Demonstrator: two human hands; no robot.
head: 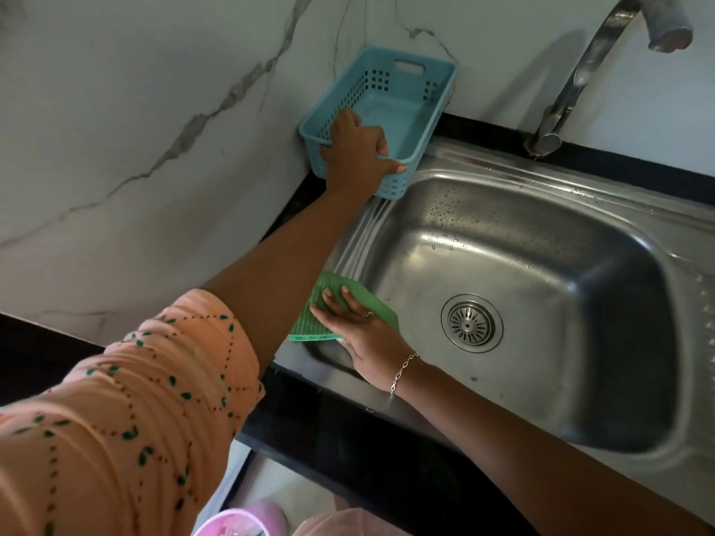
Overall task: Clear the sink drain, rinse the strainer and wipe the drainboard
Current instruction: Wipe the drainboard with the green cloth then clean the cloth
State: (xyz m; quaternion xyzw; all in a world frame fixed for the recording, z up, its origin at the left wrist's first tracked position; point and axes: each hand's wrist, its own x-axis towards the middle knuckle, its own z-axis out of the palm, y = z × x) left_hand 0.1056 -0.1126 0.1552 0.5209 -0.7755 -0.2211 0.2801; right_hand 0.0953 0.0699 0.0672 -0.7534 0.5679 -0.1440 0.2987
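A steel sink [534, 241] fills the right half of the view, with its round strainer [471, 323] seated in the drain. Left of the basin runs the ribbed drainboard [361, 234]. My right hand [360, 323] presses flat on a green cloth [323, 303] at the near end of the drainboard. My left hand [358, 148] grips the near rim of an empty blue plastic basket [390, 94], which is tilted against the marble wall above the drainboard's far end.
A chrome tap [572, 83] curves over the sink from the back right. White marble wall [135, 129] stands behind and to the left. A black counter edge [340, 427] runs along the front. A pink object [247, 520] lies below on the floor.
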